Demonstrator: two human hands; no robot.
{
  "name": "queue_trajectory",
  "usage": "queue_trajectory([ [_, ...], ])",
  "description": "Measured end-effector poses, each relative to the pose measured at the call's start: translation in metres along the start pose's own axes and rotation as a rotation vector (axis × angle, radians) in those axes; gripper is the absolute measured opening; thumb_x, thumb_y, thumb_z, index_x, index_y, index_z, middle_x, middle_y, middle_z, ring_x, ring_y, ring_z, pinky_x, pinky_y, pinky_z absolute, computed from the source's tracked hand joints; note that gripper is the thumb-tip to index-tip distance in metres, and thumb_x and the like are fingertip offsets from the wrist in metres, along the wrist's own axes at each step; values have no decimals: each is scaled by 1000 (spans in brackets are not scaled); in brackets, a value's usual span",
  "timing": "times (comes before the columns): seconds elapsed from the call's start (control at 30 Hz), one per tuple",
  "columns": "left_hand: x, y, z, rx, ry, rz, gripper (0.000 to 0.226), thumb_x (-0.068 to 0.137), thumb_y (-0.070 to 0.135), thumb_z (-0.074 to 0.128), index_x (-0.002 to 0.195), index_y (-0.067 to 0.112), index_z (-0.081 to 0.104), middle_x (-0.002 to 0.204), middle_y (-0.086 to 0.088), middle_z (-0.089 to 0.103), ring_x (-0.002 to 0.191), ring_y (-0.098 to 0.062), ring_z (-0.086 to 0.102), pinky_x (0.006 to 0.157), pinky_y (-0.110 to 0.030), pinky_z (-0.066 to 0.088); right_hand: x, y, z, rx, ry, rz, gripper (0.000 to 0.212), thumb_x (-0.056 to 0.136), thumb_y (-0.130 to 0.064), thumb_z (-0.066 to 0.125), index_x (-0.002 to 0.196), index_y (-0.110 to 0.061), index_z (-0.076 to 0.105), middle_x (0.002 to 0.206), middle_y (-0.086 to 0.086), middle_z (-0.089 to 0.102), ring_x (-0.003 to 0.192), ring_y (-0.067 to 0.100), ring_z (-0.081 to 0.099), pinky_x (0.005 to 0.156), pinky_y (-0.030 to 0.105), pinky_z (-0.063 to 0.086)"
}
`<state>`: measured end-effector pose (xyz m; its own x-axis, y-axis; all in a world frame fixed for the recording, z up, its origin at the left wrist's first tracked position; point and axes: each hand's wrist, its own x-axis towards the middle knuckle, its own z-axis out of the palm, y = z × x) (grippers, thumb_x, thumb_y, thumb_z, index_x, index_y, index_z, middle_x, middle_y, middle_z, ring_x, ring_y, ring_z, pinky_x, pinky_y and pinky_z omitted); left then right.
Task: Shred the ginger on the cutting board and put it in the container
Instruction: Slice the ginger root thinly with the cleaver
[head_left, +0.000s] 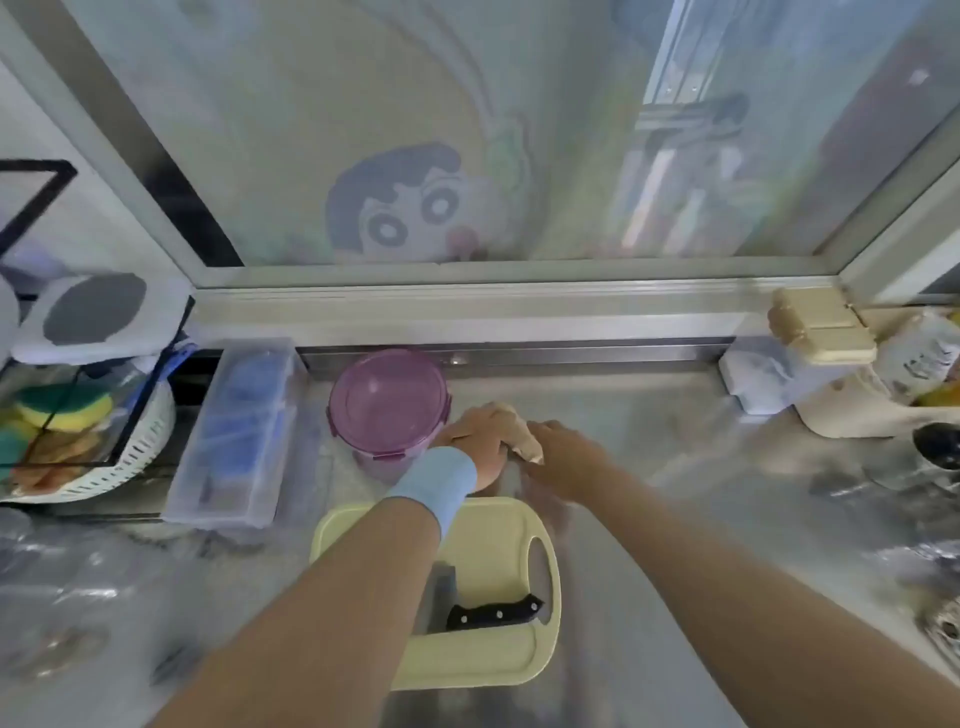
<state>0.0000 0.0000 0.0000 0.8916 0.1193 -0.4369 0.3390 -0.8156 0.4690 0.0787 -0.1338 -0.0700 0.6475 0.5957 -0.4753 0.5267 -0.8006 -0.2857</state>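
A beige piece of ginger (522, 435) is held between both hands above the steel counter, beyond the cutting board. My left hand (475, 441), with a blue wristband, grips its left part. My right hand (563, 457) grips its right part. The pale yellow cutting board (498, 540) lies near me. A black-handled knife (491, 613) rests on it, its blade partly hidden under my left forearm. A round container with a purple lid (388, 405) stands shut just left of my left hand.
A clear plastic box (234, 431) lies left of the container. A white basket with sponges (78, 441) sits at far left. A cream box (821, 332) and other kitchen items stand at the right. A window frame (467, 291) bounds the back.
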Motion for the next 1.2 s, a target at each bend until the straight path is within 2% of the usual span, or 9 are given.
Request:
queue_trajectory([
  [0.03,11,-2,3,27,-24,29,45,80,42,41,117,29,63,137,6,48,120,-21,48,104,-34,39,7,1,3,21,1,-6,49,98,-48,48,143,-30,42,137,4,52,122,31,55,97,44,48],
  [0.1,30,-9,14,145,-30,38,47,99,23,38,146,26,40,158,5,22,144,-17,23,117,-32,21,18,-1,5,64,8,11,53,99,-50,47,147,-28,39,135,7,52,122,33,55,98,44,47],
  [0.2,47,-30,37,229,17,39,59,102,10,35,155,26,13,162,8,3,148,-13,8,118,-30,16,30,-3,10,133,29,64,59,99,-49,54,148,-20,39,137,10,49,126,34,51,101,43,44],
  [0.33,44,-46,48,206,123,138,56,95,12,46,147,26,30,150,6,25,130,-21,38,101,-31,39,36,-6,17,250,86,78,43,94,-27,66,132,-12,52,125,11,60,116,33,58,91,36,47],
  [0.47,22,-57,53,195,141,171,55,96,8,49,148,19,33,152,1,30,137,-20,32,112,-32,31,15,-8,18,221,25,11,39,88,-15,71,125,-14,58,110,9,68,104,30,64,75,27,41],
  [0.63,-25,-66,55,189,118,170,53,95,22,56,144,28,36,145,7,38,130,-17,39,106,-31,35,-34,-25,26,232,-104,-58,56,85,-14,75,137,-25,56,112,2,67,102,21,61,86,29,44],
  [0.8,-72,-94,57,92,41,31,61,87,34,67,140,31,39,136,5,48,121,-20,49,99,-32,41,-60,-61,44,286,-84,-97,62,78,-11,79,134,-32,62,116,-2,69,105,16,61,83,24,40],
  [1.0,-108,-141,60,33,92,-106,54,82,35,72,130,26,48,127,5,48,115,-18,50,97,-31,41,-62,-111,74,286,-34,-147,62,85,-13,74,143,-26,55,130,0,66,118,21,60,97,28,45],
  [1.2,-116,-182,72,-27,110,-177,54,74,34,77,123,28,55,119,8,44,110,-16,49,94,-31,42,-47,-136,98,144,-62,-246,42,91,-14,65,133,-19,60,121,6,69,113,28,61,94,39,49],
])
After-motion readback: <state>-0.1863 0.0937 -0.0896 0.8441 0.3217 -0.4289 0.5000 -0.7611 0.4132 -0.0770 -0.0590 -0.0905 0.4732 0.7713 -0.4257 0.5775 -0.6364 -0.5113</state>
